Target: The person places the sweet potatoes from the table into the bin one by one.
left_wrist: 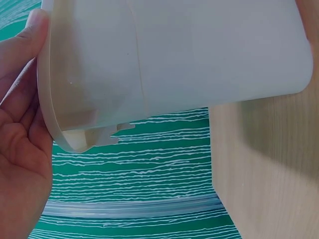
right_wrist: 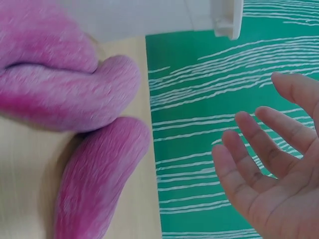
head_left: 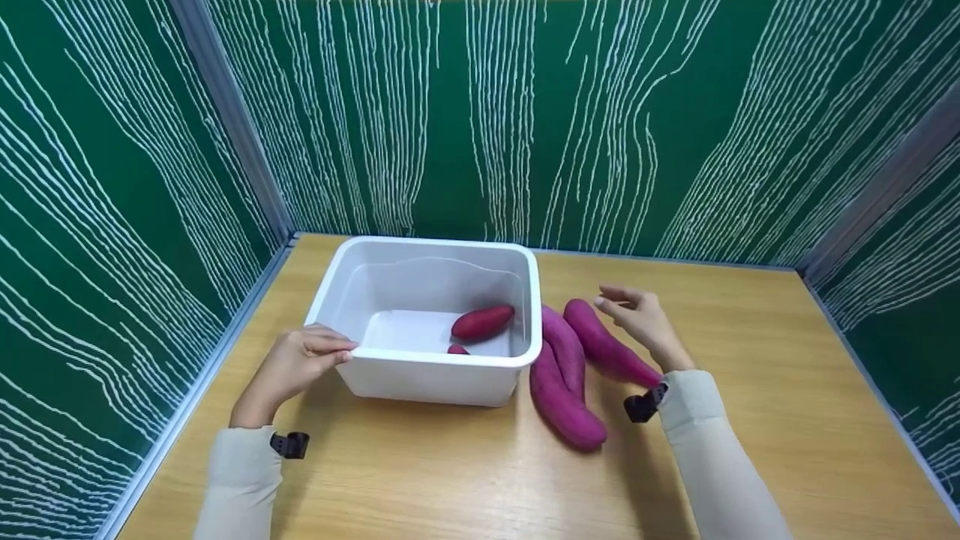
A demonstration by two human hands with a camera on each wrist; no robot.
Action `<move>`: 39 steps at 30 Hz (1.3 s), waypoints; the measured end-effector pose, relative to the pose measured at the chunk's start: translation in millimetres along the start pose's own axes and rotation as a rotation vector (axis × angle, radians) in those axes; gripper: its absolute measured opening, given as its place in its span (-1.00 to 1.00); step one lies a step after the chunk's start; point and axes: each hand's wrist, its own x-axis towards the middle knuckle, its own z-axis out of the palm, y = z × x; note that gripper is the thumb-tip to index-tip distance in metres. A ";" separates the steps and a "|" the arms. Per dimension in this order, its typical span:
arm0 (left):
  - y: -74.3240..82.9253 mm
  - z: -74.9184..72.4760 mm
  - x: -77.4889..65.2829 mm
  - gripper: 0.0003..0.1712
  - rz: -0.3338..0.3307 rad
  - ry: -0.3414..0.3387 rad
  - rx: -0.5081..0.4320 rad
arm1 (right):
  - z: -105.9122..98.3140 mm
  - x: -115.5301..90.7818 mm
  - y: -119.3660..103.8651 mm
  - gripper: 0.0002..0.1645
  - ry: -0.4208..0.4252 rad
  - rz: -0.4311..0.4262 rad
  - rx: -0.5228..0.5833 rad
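A white plastic bin (head_left: pixel 431 379) stands on the table. My left hand (head_left: pixel 296 364) pinches its rim at the front left corner, thumb and fingers on either side of the rim in the left wrist view. Inside the bin lies a dark red sweet potato (head_left: pixel 482 323), and the tip of another (head_left: pixel 457 349) shows behind the front wall. Over the table to the right, my right hand (head_left: pixel 637 319) holds nothing, its fingers loosely bent. It is nearest to a long purple sweet potato (head_left: pixel 604 341). Two more, a curved sweet potato (head_left: pixel 562 405) and its neighbour (head_left: pixel 564 345), lie against each other beside the bin.
Green panels (head_left: pixel 450 135) with white wavy lines stand behind the wooden table (head_left: pixel 420 465) and along both sides. Grey metal posts (head_left: pixel 232 112) join the panels at the corners. The bin stands near the table's back edge.
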 end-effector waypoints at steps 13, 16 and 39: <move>0.3 0.3 1.1 -0.79 0.061 0.030 0.028 | -6.5 -10.8 33.7 -0.25 0.011 0.028 0.000; -0.3 0.7 1.8 -0.80 0.057 0.027 0.024 | -7.2 -11.9 40.8 -0.22 0.004 0.048 0.009; -0.5 0.5 -0.6 -0.79 0.027 0.015 0.019 | -8.3 -11.1 86.5 -0.17 -0.017 0.129 -0.015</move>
